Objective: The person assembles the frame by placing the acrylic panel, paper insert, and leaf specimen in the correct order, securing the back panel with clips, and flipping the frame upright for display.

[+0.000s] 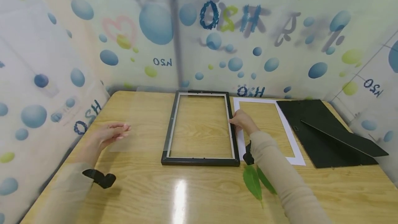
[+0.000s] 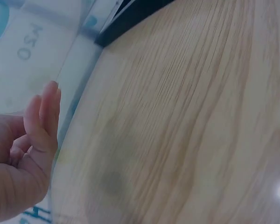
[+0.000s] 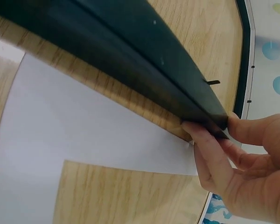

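My left hand [image 1: 111,135] is nearly closed, fingers bent, pinching the left edge of a clear sheet [image 1: 146,123] above the worktop [image 1: 140,193]. My right hand [image 1: 244,122] grips the right side of the black frame [image 1: 200,162], thumb on one face and fingers on the other. The sheet is so transparent that I can't tell where its right edge ends near the frame. My right sleeve [image 1: 276,161] hides part of the white mat [image 1: 293,139] and the green leaves [image 1: 252,182].
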The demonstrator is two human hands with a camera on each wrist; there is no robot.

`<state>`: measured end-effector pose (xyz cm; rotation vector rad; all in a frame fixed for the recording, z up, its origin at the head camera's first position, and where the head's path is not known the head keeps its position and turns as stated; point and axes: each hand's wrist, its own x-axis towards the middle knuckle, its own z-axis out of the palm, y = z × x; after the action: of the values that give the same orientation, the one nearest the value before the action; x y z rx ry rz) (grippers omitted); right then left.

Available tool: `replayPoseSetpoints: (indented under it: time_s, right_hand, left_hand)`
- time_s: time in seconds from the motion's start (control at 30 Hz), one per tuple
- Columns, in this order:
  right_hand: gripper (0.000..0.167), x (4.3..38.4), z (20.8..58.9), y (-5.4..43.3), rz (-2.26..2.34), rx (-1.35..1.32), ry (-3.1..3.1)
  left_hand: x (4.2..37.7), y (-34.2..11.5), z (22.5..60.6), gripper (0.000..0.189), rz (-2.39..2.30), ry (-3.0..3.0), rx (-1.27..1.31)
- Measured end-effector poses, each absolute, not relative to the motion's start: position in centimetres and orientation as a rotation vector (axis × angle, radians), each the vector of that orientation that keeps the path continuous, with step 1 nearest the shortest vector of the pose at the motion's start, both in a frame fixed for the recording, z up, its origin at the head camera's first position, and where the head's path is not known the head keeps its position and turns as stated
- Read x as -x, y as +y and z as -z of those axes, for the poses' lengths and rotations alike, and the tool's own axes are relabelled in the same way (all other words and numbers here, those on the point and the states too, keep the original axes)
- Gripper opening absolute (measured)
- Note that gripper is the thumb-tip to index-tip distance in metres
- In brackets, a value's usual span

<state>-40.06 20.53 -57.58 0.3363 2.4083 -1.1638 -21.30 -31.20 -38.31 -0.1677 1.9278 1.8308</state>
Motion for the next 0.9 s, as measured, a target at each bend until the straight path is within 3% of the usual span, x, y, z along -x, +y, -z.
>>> replayPoseSetpoints:
  time_s: [0.17,0.37,0.47,0.53,0.77,0.9]
  right_hand:
    - [0.051,39.3,56.4,20.2,1.209,-0.363,2.368]
    - [0.067,44.7,64.0,22.7,1.248,-0.377,2.307]
    - [0.068,45.8,65.5,23.2,1.205,-0.343,2.336]
    - [0.063,45.1,64.4,22.8,1.184,-0.334,2.353]
    - [0.046,38.3,54.7,19.6,1.18,-0.347,2.344]
    - [0.045,39.6,56.8,20.1,1.211,-0.383,2.339]
  left_hand:
    - [21.7,-28.4,38.2,0.059,-1.787,1.953,0.167]
    - [21.8,-25.0,38.7,0.054,-1.792,1.923,0.187]
    - [21.8,-23.4,38.9,0.048,-1.781,1.925,0.187]
    - [21.9,-22.3,39.0,0.046,-1.78,1.93,0.183]
    - [22.1,-19.3,39.2,0.048,-1.785,1.895,0.13]
    - [22.3,-18.2,39.4,0.05,-1.787,1.902,0.144]
